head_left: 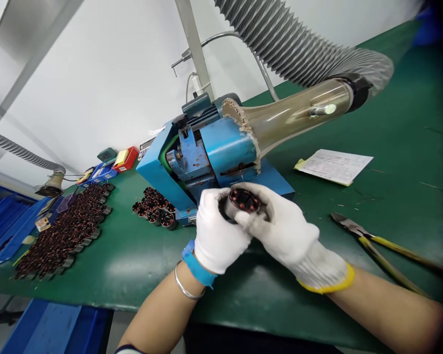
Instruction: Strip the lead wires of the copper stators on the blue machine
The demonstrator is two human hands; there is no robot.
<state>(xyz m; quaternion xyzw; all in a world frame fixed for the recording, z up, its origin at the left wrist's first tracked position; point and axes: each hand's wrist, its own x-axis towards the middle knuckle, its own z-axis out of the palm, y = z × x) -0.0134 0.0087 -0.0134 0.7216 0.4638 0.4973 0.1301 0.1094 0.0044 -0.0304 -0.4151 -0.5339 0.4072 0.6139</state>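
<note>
Between my two gloved hands is a motor stator (243,200), a short metal cylinder with copper windings showing in its dark open end. My left hand (219,231), in a white glove with a blue wrist strap, grips its left side. From the right, my right hand (280,223), in a white knit glove with a yellow cuff, wraps round the far and right side. Just beyond the stator stands a blue machine (229,145) with a slotted guard. A clear funnel-shaped duct (291,118) is fixed to that guard.
Several stators (155,206) are piled left of the machine, and a large batch of stators (66,231) covers the table's left side. Long-handled cutters (358,231) and a paper sheet (334,166) lie at right. A grey hose (288,44) arches overhead. Blue bins (7,221) stand far left.
</note>
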